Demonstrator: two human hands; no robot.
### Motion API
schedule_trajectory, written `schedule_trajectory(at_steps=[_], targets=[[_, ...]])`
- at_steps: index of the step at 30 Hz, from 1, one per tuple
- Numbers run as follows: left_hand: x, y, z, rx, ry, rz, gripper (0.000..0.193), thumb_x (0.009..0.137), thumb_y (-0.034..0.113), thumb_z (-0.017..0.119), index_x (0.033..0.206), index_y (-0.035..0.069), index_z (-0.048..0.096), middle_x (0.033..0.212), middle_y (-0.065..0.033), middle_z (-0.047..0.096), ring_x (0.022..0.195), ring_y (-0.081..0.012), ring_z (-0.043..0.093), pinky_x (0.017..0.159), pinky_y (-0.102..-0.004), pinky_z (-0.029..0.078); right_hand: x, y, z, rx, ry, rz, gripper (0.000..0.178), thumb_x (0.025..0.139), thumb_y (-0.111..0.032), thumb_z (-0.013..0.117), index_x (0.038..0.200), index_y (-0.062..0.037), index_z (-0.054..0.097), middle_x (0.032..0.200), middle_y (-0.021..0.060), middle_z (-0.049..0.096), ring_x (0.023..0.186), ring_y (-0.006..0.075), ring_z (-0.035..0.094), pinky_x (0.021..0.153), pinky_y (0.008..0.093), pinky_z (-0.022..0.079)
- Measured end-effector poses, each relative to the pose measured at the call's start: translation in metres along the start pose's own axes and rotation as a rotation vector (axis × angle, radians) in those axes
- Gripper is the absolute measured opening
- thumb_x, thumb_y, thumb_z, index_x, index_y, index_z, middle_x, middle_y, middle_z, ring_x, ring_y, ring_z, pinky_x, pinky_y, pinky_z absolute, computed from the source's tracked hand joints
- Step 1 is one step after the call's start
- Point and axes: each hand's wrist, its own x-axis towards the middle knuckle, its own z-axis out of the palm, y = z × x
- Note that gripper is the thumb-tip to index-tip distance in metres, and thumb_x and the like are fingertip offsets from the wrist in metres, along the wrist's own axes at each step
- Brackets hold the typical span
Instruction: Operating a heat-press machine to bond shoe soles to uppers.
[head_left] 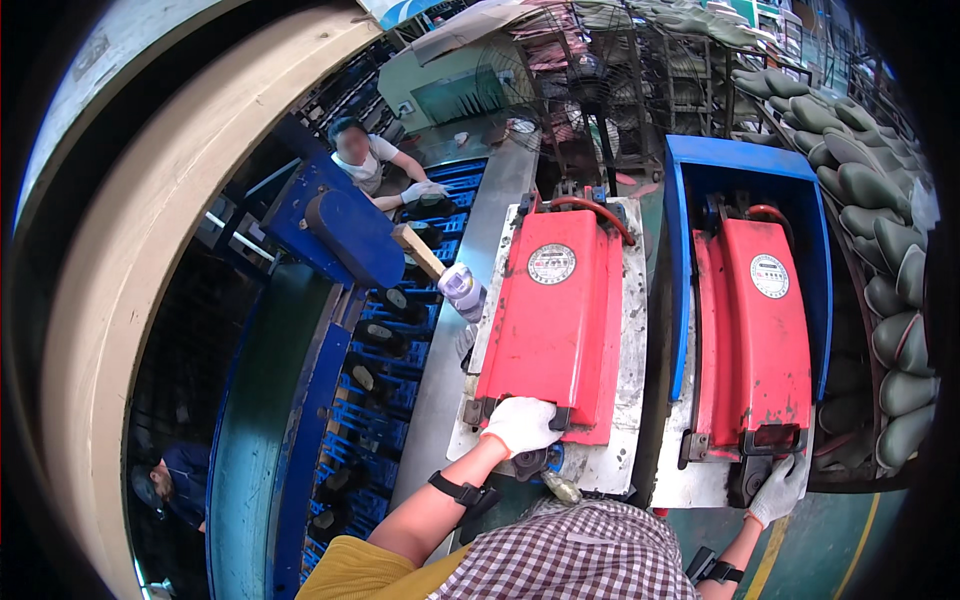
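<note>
My left hand (522, 426), in a white glove, is closed over the black front handle of a red press cover (550, 335). The cover lies lowered on a pale metal plate (632, 330); a round label is on top. My right hand (778, 490), also gloved, is curled at the black front handle (776, 440) of a second red press cover (768, 330). Its fingers are partly hidden against the metal. This second cover sits down inside a blue guard frame (745, 150). A red hose (595, 207) loops at the back of the left cover.
Left of me, a conveyor (375, 370) carries dark shoes on blue racks beside a metal ledge (450, 340). A bottle (462, 290) stands near it. Another person (365, 160) works at the far end; one more (180, 480) is at lower left. Racks of grey-green shoe parts (880, 240) line the right.
</note>
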Motion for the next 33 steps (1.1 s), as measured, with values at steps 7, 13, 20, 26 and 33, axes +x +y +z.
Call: schedule_trajectory(at_steps=[7,13,20,26,33], targets=[[0.000,-0.001,0.000,-0.042,-0.029,-0.030,0.042,0.086,0.047,0.067,0.093,0.007,0.077,0.087,-0.0208,0.074,0.084,-0.0391,0.074,0.077,-0.0492,0.059,0.003,-0.020,-0.010,-0.024,-0.086,0.066,0.034,0.105,-0.032,0.058,0.127,-0.0095,0.070,0.129,0.0131,0.070,0.121,0.0341,0.062,0.099,0.0449,0.050],[0.002,0.000,-0.003,-0.003,0.003,0.017,0.042,0.085,0.047,0.069,0.091,0.007,0.078,0.083,-0.0206,0.074,0.081,-0.0386,0.074,0.078,-0.0489,0.059,0.006,-0.014,-0.012,0.036,-0.113,0.104,0.034,0.106,-0.033,0.056,0.128,-0.0104,0.069,0.129,0.0131,0.070,0.120,0.0351,0.062,0.097,0.0458,0.050],[-0.003,-0.001,-0.002,-0.032,0.002,-0.015,0.042,0.086,0.047,0.068,0.092,0.006,0.078,0.083,-0.0214,0.074,0.080,-0.0399,0.074,0.076,-0.0489,0.058,0.000,-0.015,-0.012,-0.004,-0.067,0.076,0.034,0.105,-0.032,0.058,0.124,-0.0052,0.069,0.125,0.0144,0.071,0.117,0.0359,0.063,0.099,0.0458,0.049],[-0.007,0.003,-0.010,-0.035,-0.019,-0.025,0.040,0.087,0.043,0.065,0.092,0.006,0.078,0.087,-0.0199,0.075,0.086,-0.0382,0.074,0.080,-0.0490,0.058,-0.001,-0.013,-0.009,0.031,-0.016,0.048,0.033,0.104,-0.031,0.059,0.121,-0.0040,0.070,0.126,0.0148,0.071,0.117,0.0356,0.063,0.098,0.0460,0.049],[-0.002,0.001,-0.010,-0.031,-0.016,-0.019,0.040,0.086,0.044,0.067,0.093,0.007,0.079,0.087,-0.0204,0.075,0.084,-0.0389,0.074,0.078,-0.0493,0.058,0.001,-0.025,-0.015,0.039,-0.037,0.067,0.031,0.104,-0.030,0.060,0.120,-0.0056,0.072,0.123,0.0145,0.072,0.116,0.0364,0.064,0.097,0.0463,0.050]])
